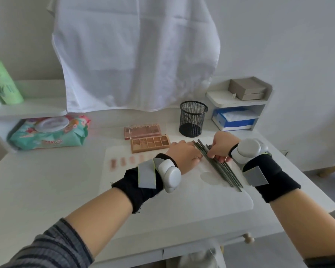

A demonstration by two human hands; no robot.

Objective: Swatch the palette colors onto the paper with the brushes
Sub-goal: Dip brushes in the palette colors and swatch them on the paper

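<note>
An open eyeshadow palette [150, 143] with brown and peach pans lies at the far edge of a white paper sheet [182, 192]. Its pink lid [142, 130] stands just behind it. A row of pinkish swatches [124, 161] runs across the paper's left part. Several dark green brushes [223, 170] lie bundled diagonally on the paper's right side. My right hand [221, 146] grips the bundle near its upper end with curled fingers. My left hand [184, 155] rests against the bundle's left side, its fingertips hidden behind the brushes.
A black mesh cup [193, 118] stands behind the brushes. A wet-wipes pack [48, 132] lies at the left under a shelf holding a green bottle [3, 82]. A small shelf with a tissue box [235, 118] is at the back right. White cloth [135, 55] hangs behind.
</note>
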